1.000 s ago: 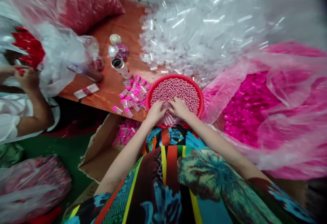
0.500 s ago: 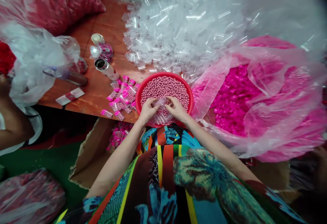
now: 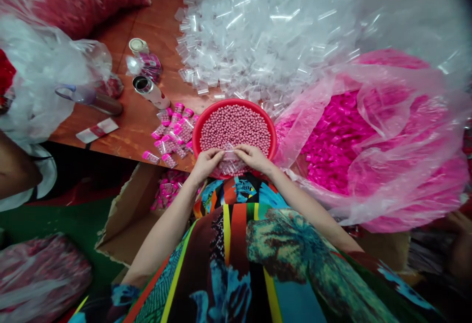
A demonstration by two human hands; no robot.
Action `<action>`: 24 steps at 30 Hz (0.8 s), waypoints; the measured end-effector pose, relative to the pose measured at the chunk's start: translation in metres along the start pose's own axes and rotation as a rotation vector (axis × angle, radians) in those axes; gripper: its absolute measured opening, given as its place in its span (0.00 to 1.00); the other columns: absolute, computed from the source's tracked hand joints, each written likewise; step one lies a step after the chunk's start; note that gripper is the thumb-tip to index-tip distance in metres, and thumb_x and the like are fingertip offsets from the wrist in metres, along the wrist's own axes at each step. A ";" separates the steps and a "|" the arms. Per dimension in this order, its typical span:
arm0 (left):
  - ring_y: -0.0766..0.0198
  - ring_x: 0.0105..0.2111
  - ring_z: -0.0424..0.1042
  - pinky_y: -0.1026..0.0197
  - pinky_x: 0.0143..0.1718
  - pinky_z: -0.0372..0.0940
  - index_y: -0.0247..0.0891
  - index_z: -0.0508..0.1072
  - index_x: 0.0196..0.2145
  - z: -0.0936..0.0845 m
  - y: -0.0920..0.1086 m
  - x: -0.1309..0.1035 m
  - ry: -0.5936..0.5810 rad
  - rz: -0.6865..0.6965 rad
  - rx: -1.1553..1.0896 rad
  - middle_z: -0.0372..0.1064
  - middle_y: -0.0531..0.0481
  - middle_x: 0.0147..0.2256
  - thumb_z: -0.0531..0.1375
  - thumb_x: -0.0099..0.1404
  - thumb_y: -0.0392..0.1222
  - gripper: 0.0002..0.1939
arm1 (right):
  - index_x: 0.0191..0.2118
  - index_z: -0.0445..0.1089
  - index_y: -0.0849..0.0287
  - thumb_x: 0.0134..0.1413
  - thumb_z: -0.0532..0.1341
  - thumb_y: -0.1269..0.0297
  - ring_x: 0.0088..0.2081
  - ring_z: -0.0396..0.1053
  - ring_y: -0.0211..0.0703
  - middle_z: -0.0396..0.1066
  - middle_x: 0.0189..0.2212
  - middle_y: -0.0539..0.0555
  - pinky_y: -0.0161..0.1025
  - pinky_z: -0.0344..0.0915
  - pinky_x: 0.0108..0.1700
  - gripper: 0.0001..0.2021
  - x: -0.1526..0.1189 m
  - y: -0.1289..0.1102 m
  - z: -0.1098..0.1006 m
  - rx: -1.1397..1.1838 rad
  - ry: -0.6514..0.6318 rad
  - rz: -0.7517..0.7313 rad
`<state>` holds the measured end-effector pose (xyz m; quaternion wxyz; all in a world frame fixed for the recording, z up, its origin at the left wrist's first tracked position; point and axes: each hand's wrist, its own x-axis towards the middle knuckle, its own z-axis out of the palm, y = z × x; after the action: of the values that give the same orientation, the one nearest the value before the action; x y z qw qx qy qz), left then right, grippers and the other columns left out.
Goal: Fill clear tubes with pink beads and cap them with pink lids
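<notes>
A red bowl (image 3: 197,138) full of round pink beads (image 3: 236,129) stands at the table's edge in front of me. Over its near side, several small clear plastic tubes (image 3: 230,155) lie between my hands. My left hand (image 3: 208,161) pinches them from the left, thumb and fingers together. From the right, my right hand (image 3: 254,158) pinches the other end in the same way. Whether beads are inside these tubes I cannot tell. Left of the bowl lie several bead-filled bottles with pink caps (image 3: 173,136).
Behind the bowl rises a heap of clear plastic tubes (image 3: 258,38). A large pink bag of pink caps (image 3: 335,141) sits right. On the table (image 3: 158,23) stand an open flask (image 3: 151,92) and a tumbler (image 3: 92,99). A cardboard box (image 3: 125,215) is below; another person's arm (image 3: 18,165) is left.
My hands have drawn the tubes slightly nearer to me and levelled out, fingers now pinched at both ends. The whole view has shifted a little.
</notes>
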<state>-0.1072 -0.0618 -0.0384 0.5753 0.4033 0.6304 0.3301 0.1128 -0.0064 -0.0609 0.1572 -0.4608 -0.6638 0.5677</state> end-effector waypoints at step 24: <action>0.50 0.56 0.73 0.48 0.60 0.68 0.37 0.80 0.51 0.042 -0.001 0.015 0.058 0.314 0.493 0.75 0.40 0.54 0.68 0.60 0.34 0.20 | 0.39 0.71 0.56 0.51 0.70 0.55 0.30 0.71 0.40 0.72 0.27 0.46 0.37 0.68 0.35 0.14 0.001 0.003 0.012 0.291 0.326 0.193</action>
<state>-0.0662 -0.0513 -0.0513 0.3834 0.6140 0.6377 0.2633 0.1050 -0.0135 -0.0678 0.2722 -0.5803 -0.4938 0.5876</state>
